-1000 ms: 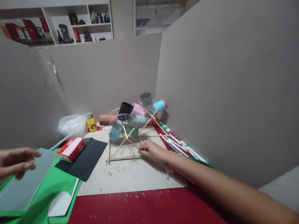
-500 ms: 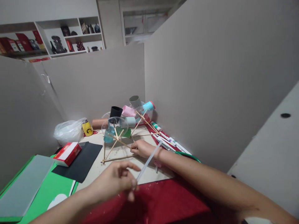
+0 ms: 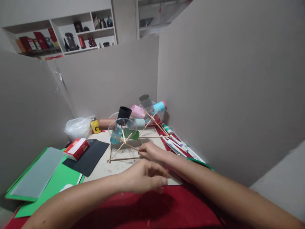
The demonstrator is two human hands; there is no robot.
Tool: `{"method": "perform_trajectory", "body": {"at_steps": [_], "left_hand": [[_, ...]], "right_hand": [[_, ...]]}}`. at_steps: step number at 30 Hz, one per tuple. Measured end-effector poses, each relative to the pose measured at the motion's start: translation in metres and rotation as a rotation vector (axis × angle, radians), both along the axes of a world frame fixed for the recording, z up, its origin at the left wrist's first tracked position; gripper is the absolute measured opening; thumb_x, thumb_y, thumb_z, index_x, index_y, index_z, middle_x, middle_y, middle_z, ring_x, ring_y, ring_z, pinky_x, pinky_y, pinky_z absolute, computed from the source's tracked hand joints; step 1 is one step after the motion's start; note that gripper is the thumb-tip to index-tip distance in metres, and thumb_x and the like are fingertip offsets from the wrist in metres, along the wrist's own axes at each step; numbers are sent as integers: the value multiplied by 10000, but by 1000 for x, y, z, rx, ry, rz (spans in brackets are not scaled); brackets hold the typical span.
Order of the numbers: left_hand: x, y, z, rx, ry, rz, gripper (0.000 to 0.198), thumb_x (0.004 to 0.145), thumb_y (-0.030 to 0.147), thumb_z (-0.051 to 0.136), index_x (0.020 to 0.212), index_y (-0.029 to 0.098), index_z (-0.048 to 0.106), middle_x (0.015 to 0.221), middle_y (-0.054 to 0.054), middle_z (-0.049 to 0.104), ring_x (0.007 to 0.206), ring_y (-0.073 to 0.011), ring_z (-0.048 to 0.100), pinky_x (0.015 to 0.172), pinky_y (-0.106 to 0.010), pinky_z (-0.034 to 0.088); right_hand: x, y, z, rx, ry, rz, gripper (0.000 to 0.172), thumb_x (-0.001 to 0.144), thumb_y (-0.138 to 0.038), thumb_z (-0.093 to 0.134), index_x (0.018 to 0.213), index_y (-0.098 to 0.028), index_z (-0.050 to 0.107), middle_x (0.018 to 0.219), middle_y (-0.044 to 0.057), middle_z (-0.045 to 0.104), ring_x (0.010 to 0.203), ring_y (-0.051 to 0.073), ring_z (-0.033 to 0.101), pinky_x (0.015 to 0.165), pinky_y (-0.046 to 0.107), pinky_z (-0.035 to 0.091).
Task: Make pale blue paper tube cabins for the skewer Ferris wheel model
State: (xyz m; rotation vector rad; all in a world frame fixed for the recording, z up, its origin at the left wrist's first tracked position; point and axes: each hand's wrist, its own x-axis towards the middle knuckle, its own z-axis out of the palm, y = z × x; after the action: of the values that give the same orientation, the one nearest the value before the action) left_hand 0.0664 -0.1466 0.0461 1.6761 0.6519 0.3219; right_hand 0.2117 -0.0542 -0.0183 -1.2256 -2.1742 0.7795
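Note:
A frame of thin wooden sticks (image 3: 122,158) stands on a pale board (image 3: 96,173). It carries a clear plastic disc (image 3: 133,123) with paper tubes round it, among them a black tube (image 3: 124,113) and a pale blue tube (image 3: 139,123). My right hand (image 3: 151,150) pinches the near right corner of this frame, its fingertips closed on the sticks. In front of it is my left hand (image 3: 144,176), fingers stretched to the right and apart, somewhat blurred. No object shows in it. The left hand's far side is hidden from me.
At the left lie a red and white box (image 3: 76,149), black sheet (image 3: 89,159) and green sheets (image 3: 53,183). A plastic bag (image 3: 78,128) and yellow cup (image 3: 95,125) stand behind. Several white markers (image 3: 177,144) line the right. Grey partitions (image 3: 214,89) enclose the table.
My left hand has moved right, towards my right forearm, and the translucent stick it held is no longer visible. My right hand keeps its pinch at the frame's corner. The view has shifted slightly.

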Motion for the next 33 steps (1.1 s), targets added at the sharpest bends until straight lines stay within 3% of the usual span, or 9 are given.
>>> {"method": "perform_trajectory", "body": {"at_steps": [3, 6, 11, 14, 19, 23, 33], "left_hand": [[-55, -3, -12, 115, 111, 185, 222, 808, 328, 595, 870, 128, 667, 678, -23, 618, 598, -121, 565, 592, -223, 443], [-102, 13, -23, 364, 263, 410, 210, 833, 296, 541, 837, 125, 663, 685, -28, 626, 607, -126, 569, 574, -214, 414], [-146, 53, -39, 666, 491, 559, 220, 836, 256, 525, 945, 135, 672, 802, -51, 684, 650, -147, 582, 633, -242, 418], [-151, 71, -49, 748, 551, 506, 286, 776, 197, 584, 1045, 142, 661, 975, -77, 692, 700, -153, 595, 656, -241, 422], [-145, 90, -66, 838, 510, 332, 195, 820, 221, 569, 962, 184, 697, 857, -45, 693, 713, -160, 594, 629, -229, 387], [-144, 98, -78, 919, 492, 328, 205, 864, 208, 506, 798, 174, 697, 734, -43, 669, 662, -154, 568, 600, -234, 345], [-147, 105, -93, 936, 386, 332, 218, 858, 180, 491, 783, 159, 695, 777, -67, 687, 706, -168, 587, 637, -246, 379]], "right_hand": [[2, 6, 0, 51, -92, 45, 191, 798, -139, 577, 615, -151, 630, 557, -31, 542, 560, 107, 455, 561, 250, 324], [1, 9, -2, 61, -153, 61, 202, 782, -145, 533, 603, -154, 626, 547, -21, 521, 548, 113, 420, 555, 267, 275], [2, 9, -3, 46, -230, 91, 225, 761, -162, 511, 546, -165, 576, 513, -20, 475, 523, 117, 391, 550, 273, 266], [1, 6, -3, 51, -260, 88, 203, 744, -151, 513, 550, -172, 568, 525, -19, 491, 527, 120, 401, 551, 269, 275], [-3, 1, -2, 87, -308, 55, 218, 772, -173, 491, 597, -178, 621, 564, -4, 560, 539, 132, 452, 537, 259, 300], [-7, -3, 1, 124, -368, 27, 224, 803, -223, 504, 689, -189, 694, 658, 32, 664, 583, 158, 537, 554, 260, 348], [-28, -21, 13, 276, -515, -138, 247, 864, -246, 495, 834, -193, 735, 872, 97, 715, 794, 240, 636, 704, 324, 451]]}}
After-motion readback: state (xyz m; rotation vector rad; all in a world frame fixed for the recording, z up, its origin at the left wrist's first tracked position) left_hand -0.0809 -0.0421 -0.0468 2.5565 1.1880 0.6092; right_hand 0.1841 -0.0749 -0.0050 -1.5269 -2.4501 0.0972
